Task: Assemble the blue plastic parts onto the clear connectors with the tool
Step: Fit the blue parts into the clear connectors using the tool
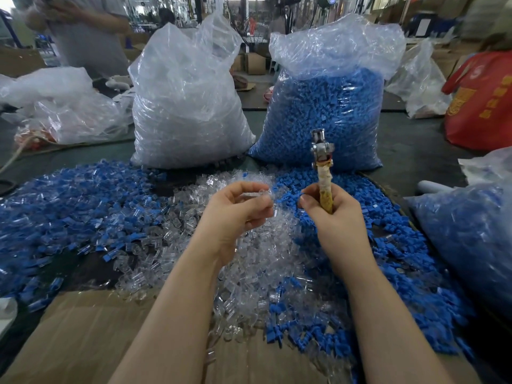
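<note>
Left hand (235, 209) sits centre frame, raised above the piles, fingers curled in with thumb and fingertips pinching a clear connector (256, 195) — small, see-through, hard to make out its shape. Right hand (329, 214) is just right of it, fist wrapped round the tool (322, 167), which stands upright: handle bound in yellowish-white tape, metal head at the top, poking up in front of the blue bag. Right thumb and forefinger also pinch a small blue part (302, 195) at the left side of the fist, close to the left hand's fingertips but not touching the connector.

Below the hands, lower centre — a heap of loose clear connectors (249, 261). Loose blue parts (388, 259) spread to the right and lower right. Left of frame holds a mixed pile of blue-and-clear pieces (83, 206); cannot tell if these are joined. All of it lies on a dark table (410, 145), with flat cardboard (83, 336) across the bottom edge.

Upper centre: a tall plastic bag of clear connectors (185, 106), and right beside it a bag of blue parts (324, 106). Another bag with blue content (465, 231) at the right edge. Upper left, a crumpled clear bag (63, 106) and a person standing (88, 31). Red fabric (482, 101) at upper right.
</note>
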The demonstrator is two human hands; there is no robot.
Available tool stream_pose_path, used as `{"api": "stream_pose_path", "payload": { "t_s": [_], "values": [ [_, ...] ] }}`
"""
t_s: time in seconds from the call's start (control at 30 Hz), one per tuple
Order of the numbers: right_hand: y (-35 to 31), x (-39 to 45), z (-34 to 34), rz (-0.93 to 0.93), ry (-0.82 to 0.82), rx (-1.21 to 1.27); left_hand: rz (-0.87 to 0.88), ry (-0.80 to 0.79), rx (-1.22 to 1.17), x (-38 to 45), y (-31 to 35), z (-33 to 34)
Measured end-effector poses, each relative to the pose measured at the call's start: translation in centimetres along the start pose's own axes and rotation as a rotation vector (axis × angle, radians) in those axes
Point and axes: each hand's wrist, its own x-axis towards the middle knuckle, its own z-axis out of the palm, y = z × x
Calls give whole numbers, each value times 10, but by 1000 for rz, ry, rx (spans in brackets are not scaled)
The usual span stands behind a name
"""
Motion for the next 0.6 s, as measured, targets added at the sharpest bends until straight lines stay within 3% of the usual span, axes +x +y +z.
{"api": "stream_pose_path", "payload": {
  "t_s": [0.2, 0.47, 0.6],
  "values": [
    [-9, -5, 8, -67, -41, 66, -49, 40, -133, -1, -1, 6],
    [-11, -7, 11, -109, -49, 59, 82, 162, 132, -1, -5, 14],
    [-12, -7, 12, -101, -73, 47, 183, 271, 417, 1, -9, 19]
  ]
}}
